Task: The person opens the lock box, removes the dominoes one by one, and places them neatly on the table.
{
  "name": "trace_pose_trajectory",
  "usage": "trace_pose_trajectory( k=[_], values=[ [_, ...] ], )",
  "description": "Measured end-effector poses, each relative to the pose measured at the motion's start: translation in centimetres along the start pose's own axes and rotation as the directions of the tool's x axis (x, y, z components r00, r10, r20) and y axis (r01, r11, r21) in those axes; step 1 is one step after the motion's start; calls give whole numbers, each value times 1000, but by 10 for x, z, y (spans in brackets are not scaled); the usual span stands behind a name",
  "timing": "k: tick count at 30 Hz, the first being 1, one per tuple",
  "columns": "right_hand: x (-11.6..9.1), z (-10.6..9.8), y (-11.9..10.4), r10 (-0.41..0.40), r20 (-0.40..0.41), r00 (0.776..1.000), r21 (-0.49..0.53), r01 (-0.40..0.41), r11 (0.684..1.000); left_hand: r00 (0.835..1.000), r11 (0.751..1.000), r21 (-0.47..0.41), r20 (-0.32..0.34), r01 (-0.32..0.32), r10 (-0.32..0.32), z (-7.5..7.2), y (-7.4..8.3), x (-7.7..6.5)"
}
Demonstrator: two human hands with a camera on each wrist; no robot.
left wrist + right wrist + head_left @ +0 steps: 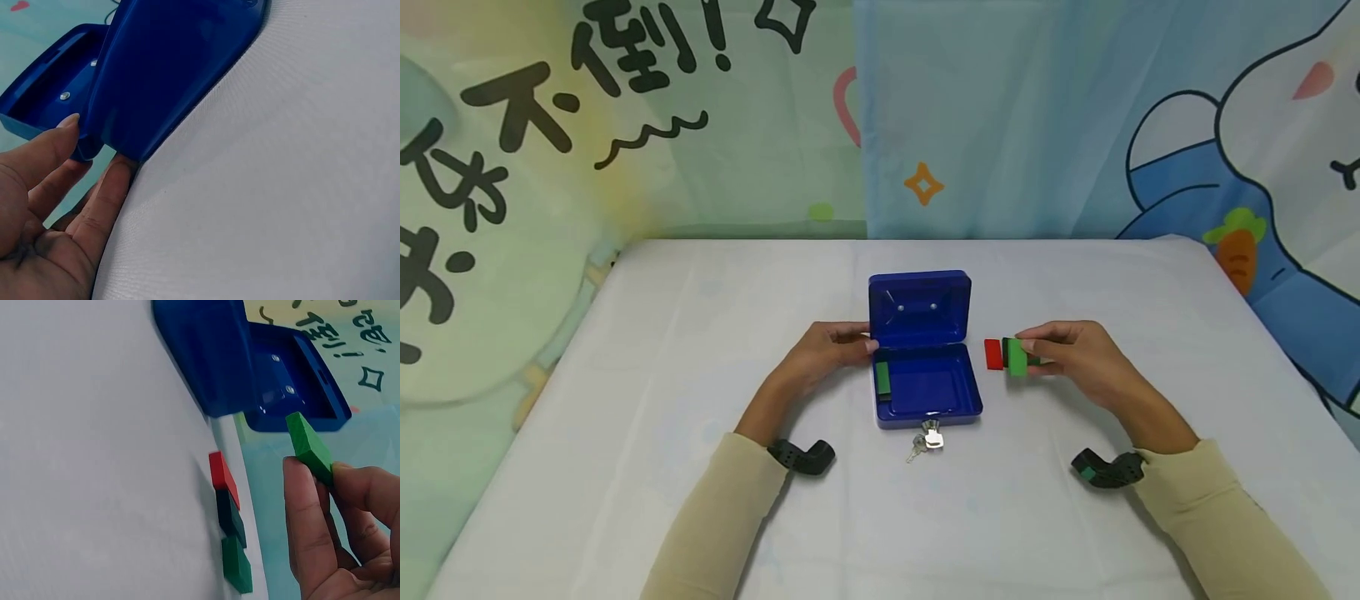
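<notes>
A blue metal cash box (928,385) stands with its lid (919,307) raised. My left hand (838,346) holds the box at its left back corner, the thumb by the lid's edge and the fingers low at the hinge side. Between thumb and fingers, my right hand (1075,354) pinches a bright green block (310,449), to the right of the box. In the right wrist view a red block (223,478), a dark block (231,517) and a darker green block (237,564) lie in a row below that hand. Inside the box, a green block (883,378) lies along the left wall.
A silver padlock (932,434) with small keys (916,448) hangs at the box's front edge. White cloth (970,533) covers the table. Printed curtains (1000,125) hang behind its back edge. Both wrists carry black camera mounts (805,457).
</notes>
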State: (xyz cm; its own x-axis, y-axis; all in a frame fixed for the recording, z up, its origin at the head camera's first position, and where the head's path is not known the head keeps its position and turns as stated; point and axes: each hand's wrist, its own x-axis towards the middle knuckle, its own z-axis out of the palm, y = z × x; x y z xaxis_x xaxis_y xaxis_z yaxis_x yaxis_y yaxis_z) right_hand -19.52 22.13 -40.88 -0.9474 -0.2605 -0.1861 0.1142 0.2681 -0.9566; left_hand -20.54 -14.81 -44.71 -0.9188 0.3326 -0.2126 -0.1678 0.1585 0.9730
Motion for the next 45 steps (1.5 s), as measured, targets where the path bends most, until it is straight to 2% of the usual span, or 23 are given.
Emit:
trace_pose_trajectory(
  k=[4, 9, 16, 24, 31, 38, 45],
  values=[
    [0, -4, 2, 9, -29, 1000, -5, -9, 1000, 1000, 1000, 4, 7, -2, 2, -2, 2, -1],
    [1, -11, 6, -10, -38, 999, 5, 10, 1000, 1000, 999, -41, 21, -12, 12, -3, 4, -1],
    [0, -27, 14, -25, -64, 998, -15, 24, 1000, 999, 998, -65, 32, -14, 16, -3, 4, 0],
    [0, -40, 16, 33, -80, 996, -137, -44, 990, 1000, 996, -88, -5, -9, 9, -2, 5, 3],
    [7, -44, 18, 73, -98, 993, -263, -97, 960, 1000, 989, -149, -21, 15, -18, -2, 2, 5],
    [10, -45, 16, 123, -107, 987, -311, -150, 938, 1000, 982, -187, -5, 9, -11, -2, 1, 5],
    [10, -45, 13, 136, -119, 983, -329, -169, 929, 1000, 988, -155, -3, 12, -13, -2, 2, 5]
  ],
)
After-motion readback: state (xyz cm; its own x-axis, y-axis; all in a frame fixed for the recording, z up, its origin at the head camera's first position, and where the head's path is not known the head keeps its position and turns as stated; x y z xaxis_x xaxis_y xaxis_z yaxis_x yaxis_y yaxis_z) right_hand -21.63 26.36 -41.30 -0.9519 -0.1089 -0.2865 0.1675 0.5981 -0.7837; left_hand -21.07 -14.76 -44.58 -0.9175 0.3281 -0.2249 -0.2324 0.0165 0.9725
